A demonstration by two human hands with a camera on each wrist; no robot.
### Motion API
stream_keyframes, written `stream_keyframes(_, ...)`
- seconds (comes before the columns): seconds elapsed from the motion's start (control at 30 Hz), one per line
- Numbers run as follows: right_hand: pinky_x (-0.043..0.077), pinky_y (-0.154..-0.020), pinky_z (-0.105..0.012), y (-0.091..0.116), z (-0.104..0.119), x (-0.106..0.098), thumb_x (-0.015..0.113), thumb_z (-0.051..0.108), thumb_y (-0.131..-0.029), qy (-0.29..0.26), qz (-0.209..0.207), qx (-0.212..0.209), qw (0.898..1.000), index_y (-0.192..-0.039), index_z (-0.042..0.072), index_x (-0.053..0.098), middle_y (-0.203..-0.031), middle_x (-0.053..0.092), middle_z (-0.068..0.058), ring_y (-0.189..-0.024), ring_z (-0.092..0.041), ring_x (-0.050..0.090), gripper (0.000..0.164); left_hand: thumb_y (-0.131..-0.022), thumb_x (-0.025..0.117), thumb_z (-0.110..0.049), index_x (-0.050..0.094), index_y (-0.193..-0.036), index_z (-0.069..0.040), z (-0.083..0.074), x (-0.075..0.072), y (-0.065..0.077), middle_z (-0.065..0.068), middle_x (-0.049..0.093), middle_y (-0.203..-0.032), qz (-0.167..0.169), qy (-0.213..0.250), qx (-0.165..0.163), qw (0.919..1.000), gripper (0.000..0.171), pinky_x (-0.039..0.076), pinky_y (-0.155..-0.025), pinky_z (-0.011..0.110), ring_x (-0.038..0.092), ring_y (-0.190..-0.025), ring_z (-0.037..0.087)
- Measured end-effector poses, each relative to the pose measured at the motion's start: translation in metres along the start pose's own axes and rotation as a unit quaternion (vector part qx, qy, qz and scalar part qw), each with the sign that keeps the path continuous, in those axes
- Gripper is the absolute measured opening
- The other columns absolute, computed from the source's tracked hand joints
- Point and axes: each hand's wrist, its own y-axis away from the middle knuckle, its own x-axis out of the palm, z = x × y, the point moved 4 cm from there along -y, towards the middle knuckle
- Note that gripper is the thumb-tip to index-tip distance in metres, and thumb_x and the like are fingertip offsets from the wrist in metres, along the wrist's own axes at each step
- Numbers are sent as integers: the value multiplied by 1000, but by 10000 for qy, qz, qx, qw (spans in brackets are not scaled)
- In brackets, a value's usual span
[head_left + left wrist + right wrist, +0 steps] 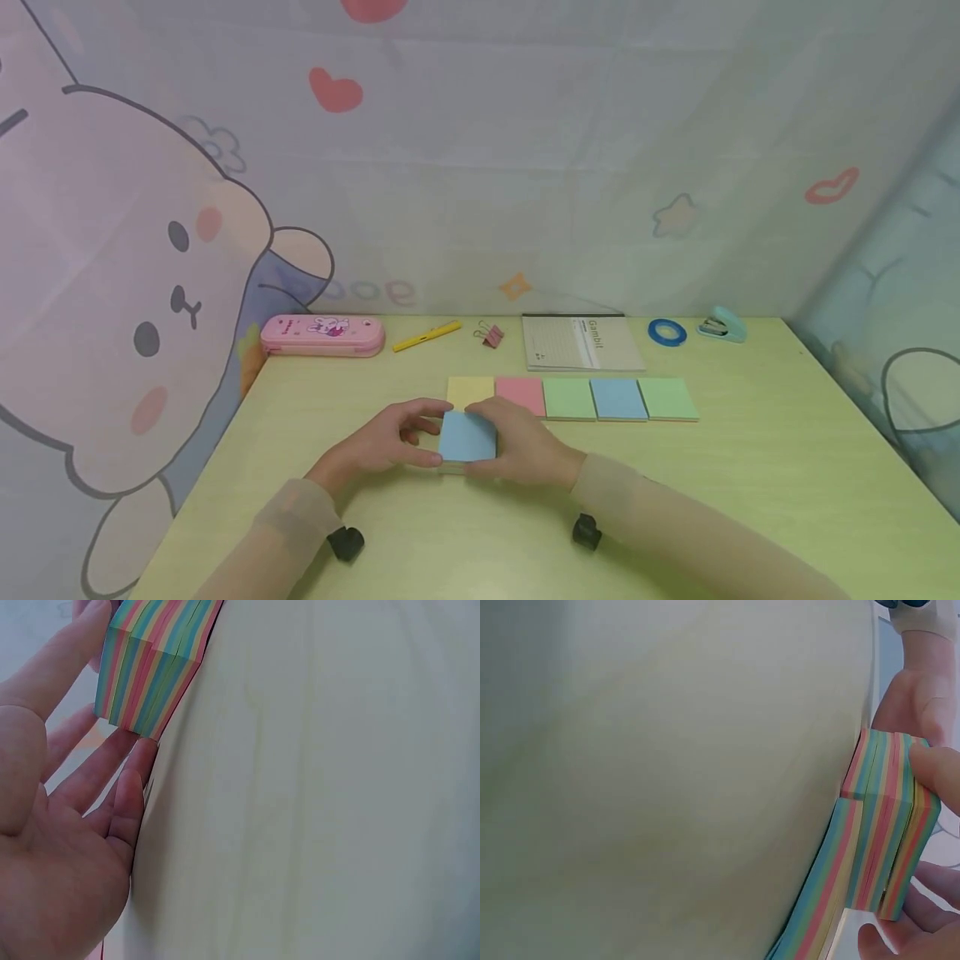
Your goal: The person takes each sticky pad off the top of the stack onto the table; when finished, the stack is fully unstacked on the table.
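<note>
A stack of sticky note pads with a blue top sheet (468, 436) stands between both hands in front of the pad row; its striped sides (150, 671) show in the wrist views. My right hand (525, 442) grips the stack, thumb (936, 774) on the near side and fingers at the far side. My left hand (388, 435) holds its left end, with thumb at the near corner and index fingertip at the far corner. The other left fingers (94, 776) curve loosely below. Behind it lies a yellow pad (470, 390), its striped edge close against the stack.
Pink (525, 393), green (568, 400), blue (618, 400) and second green pads (667, 400) continue the row rightward. Along the back lie a pencil case (322, 336), yellow pen (427, 336), binder clips (490, 335), notebook (581, 343), blue tape roll (667, 332) and stapler (723, 325).
</note>
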Motion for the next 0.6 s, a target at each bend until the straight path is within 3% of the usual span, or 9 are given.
stream_keyframes(0.13,53,-95,-38,3,-5,-7,91,34,-82,2,9,229,9997,-144,6,57,-132,63,-4,-112,-18,58,76,-88,87,-22,54,-152,-15,0,0,1,8,57,-151,46,2,42,10000,71,44,-100,43,59,-129,32)
stream_keyframes(0.27,54,-97,-38,15,-10,-27,92,31,-82,-49,-17,343,9994,-145,7,57,-136,63,-2,-116,-17,58,76,-87,88,-22,56,-151,-14,0,1,-1,10,58,-150,64,-123,22,9999,72,45,-101,45,59,-129,32)
stream_keyframes(0.6,54,-99,-47,72,-56,-76,92,34,-82,281,-288,525,9978,-143,11,60,-139,63,-3,-123,-24,60,72,-84,91,-23,59,-149,-13,-2,1,-2,7,63,-142,-3,-356,-128,9993,73,47,-99,43,61,-125,28)
